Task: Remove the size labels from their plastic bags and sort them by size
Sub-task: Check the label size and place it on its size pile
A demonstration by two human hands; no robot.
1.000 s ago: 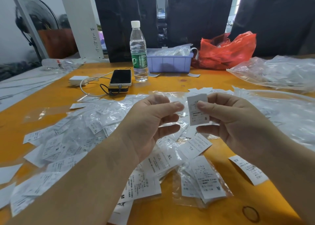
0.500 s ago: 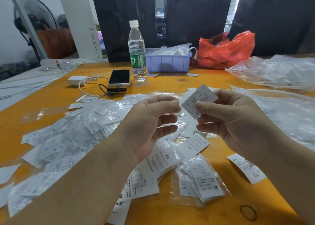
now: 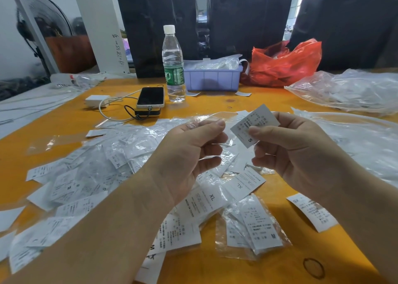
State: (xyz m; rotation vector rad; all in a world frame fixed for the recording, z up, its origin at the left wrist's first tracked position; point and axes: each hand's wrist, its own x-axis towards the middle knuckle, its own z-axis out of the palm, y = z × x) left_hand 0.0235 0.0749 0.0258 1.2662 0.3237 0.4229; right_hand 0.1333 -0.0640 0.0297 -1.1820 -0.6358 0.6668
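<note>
My right hand (image 3: pixel 297 152) pinches a white size label marked S (image 3: pixel 255 125) between thumb and fingers, tilted, above the table's middle. Just to its left, my left hand (image 3: pixel 189 154) has curled fingers with thumb and forefinger pinched on a thin clear plastic bag (image 3: pixel 195 123) that is hard to make out. Below the hands lie XL labels (image 3: pixel 245 184), a bag of M labels (image 3: pixel 256 225) and a single label marked SX (image 3: pixel 312 215). A heap of bagged and loose labels (image 3: pixel 90 176) covers the left of the orange table (image 3: pixel 215 103).
At the back stand a water bottle (image 3: pixel 173 66), a phone on a power bank (image 3: pixel 150 97) with a charger and cable, a purple bin (image 3: pixel 213 79) and a red plastic bag (image 3: pixel 284 64). Large clear bags (image 3: pixel 349 90) fill the right side.
My right hand has drawn the S label away from my left hand, up and to the right, and tilted it. My left hand has stayed nearly in place.
</note>
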